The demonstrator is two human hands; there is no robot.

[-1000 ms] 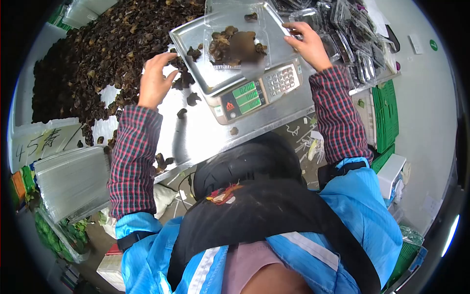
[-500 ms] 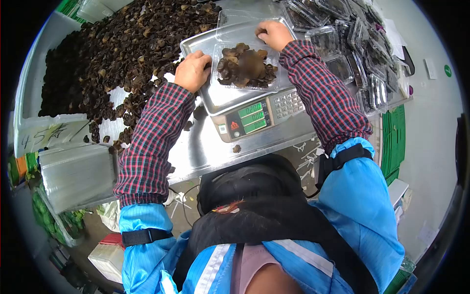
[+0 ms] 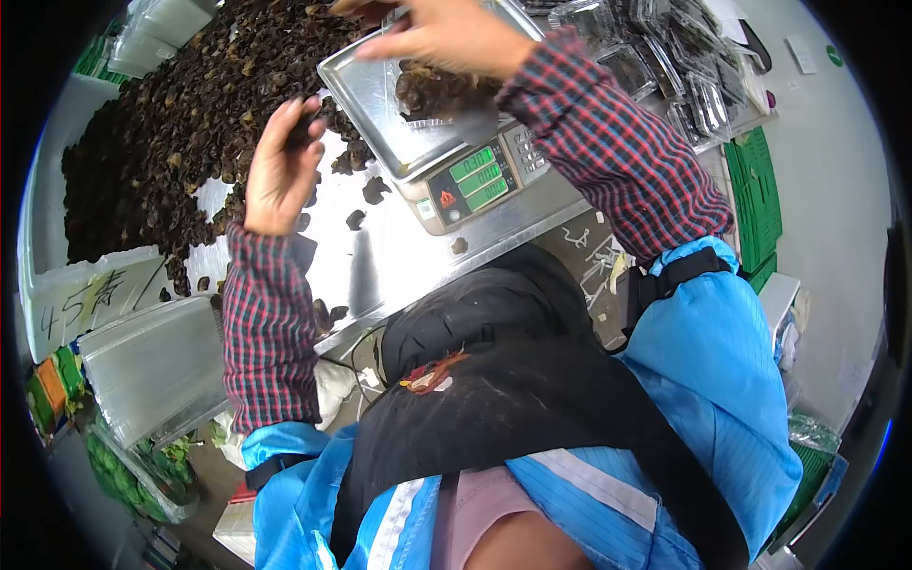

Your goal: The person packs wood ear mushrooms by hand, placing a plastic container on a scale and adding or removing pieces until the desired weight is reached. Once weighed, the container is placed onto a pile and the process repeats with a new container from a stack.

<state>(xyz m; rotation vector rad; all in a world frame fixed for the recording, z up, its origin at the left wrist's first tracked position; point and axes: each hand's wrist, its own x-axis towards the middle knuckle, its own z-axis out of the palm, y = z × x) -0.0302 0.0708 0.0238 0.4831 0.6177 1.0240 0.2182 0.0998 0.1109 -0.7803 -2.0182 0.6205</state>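
Observation:
Dark brown wood ear mushrooms lie heaped in a clear plastic box on the metal pan of a digital scale with lit green displays. My right hand reaches across above the box, thumb and fingers apart; its fingertips are blurred near the top edge. It and its sleeve hide part of the box and the keypad. Left of the pan, my left hand is raised over the table with a dark piece of wood ear mushroom between thumb and fingers.
A large pile of wood ear mushrooms fills the left, spilling from a white foam box. Clear plastic boxes are heaped at upper right. Stacked clear lids or trays stand lower left. Loose pieces lie near the metal table's front edge.
My left hand has left the box's side, moving left and taking up a dark piece. My right hand has swung left over the box. The view has shifted slightly.

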